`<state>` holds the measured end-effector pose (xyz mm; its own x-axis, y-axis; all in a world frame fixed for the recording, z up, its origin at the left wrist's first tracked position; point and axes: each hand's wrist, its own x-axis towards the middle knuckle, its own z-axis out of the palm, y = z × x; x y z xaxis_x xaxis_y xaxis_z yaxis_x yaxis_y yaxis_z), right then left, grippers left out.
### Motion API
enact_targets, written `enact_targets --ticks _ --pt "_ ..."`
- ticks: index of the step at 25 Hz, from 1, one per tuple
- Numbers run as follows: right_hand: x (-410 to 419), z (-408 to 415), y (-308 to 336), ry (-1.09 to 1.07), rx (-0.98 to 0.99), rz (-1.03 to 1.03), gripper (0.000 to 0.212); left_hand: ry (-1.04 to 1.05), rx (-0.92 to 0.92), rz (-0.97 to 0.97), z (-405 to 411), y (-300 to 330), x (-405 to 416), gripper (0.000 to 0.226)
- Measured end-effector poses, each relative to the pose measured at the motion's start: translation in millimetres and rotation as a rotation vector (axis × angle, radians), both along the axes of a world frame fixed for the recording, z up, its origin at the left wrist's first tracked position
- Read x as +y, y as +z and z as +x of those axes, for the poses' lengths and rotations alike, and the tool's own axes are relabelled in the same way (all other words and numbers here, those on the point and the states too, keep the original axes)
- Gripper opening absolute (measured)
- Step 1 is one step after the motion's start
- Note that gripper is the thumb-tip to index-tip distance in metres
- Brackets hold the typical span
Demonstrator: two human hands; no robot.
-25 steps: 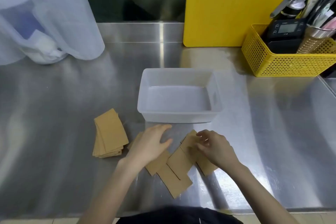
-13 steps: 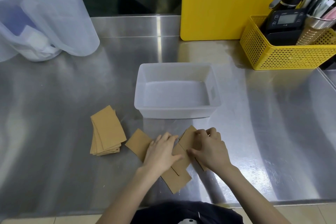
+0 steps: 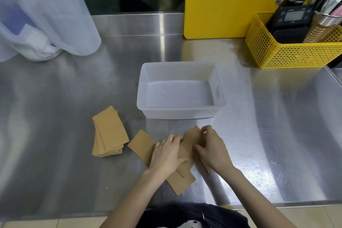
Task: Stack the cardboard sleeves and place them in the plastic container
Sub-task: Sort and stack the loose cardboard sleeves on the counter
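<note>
A translucent white plastic container (image 3: 180, 110) stands empty in the middle of the steel counter. A neat stack of brown cardboard sleeves (image 3: 109, 132) lies to its front left. Several loose sleeves (image 3: 142, 143) lie overlapping in front of the container. My left hand (image 3: 167, 153) rests flat on these loose sleeves, fingers spread. My right hand (image 3: 211, 149) pinches the top sleeve (image 3: 191, 138) at its far corner, with thumb and fingers curled on its edge. Both hands cover much of the loose pile.
A yellow perforated basket (image 3: 288, 54) with a scale and utensils stands at the back right. A yellow cutting board (image 3: 225, 2) leans against the back wall. Translucent plastic jugs (image 3: 44, 16) stand at the back left. The counter's front edge runs just below my forearms.
My left hand has moved down onto the loose sleeves and now presses on them. My right hand has kept its hold on the top sleeve. One sleeve at the left has come into view.
</note>
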<state>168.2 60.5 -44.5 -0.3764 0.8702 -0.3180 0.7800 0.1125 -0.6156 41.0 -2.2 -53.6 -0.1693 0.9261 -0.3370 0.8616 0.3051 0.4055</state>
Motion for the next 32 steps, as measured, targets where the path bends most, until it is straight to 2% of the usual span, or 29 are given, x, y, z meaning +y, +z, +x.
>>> enact_targets --ticks 3,8,10,14,16,20,23,25,30,32 --pt "4.9 1.9 3.9 -0.057 0.181 -0.055 0.032 0.048 -0.078 0.012 -1.7 1.5 0.1 0.059" --pt "12.3 -2.3 14.3 -0.109 0.324 -0.062 0.026 0.337 -0.453 0.193 -7.5 3.3 3.1 0.017" --pt "14.5 -4.5 19.2 -0.116 0.373 -0.062 0.020 0.420 -0.576 0.200 -11.0 5.9 4.2 0.017" --pt "20.2 -3.1 25.9 -0.195 0.435 -0.087 0.013 0.462 -0.680 0.211 -18.2 7.3 3.6 0.013" --pt "21.3 1.4 21.8 -0.222 0.356 -0.093 0.016 0.513 -0.712 0.208 -22.2 7.7 2.3 0.011" --pt "15.3 6.2 4.1 -0.105 -0.006 -0.052 0.038 0.590 -0.753 0.200 -30.3 11.7 -3.4 0.007" --pt "9.7 3.4 -0.1 -0.067 -0.172 -0.043 0.055 0.666 -0.811 0.209 -34.7 15.1 -7.1 0.004" --pt "7.8 1.5 -2.3 -0.035 -0.264 0.011 0.059 0.690 -0.829 0.210 -36.4 17.3 -8.5 0.008" --pt "9.5 -1.4 -3.7 -0.073 -0.255 -0.009 0.053 0.721 -0.835 0.201 -36.9 17.4 -10.9 0.015" --pt "9.9 -1.4 -3.4 -0.082 -0.242 -0.023 0.053 0.712 -0.829 0.194 -35.7 17.8 -12.0 0.011"
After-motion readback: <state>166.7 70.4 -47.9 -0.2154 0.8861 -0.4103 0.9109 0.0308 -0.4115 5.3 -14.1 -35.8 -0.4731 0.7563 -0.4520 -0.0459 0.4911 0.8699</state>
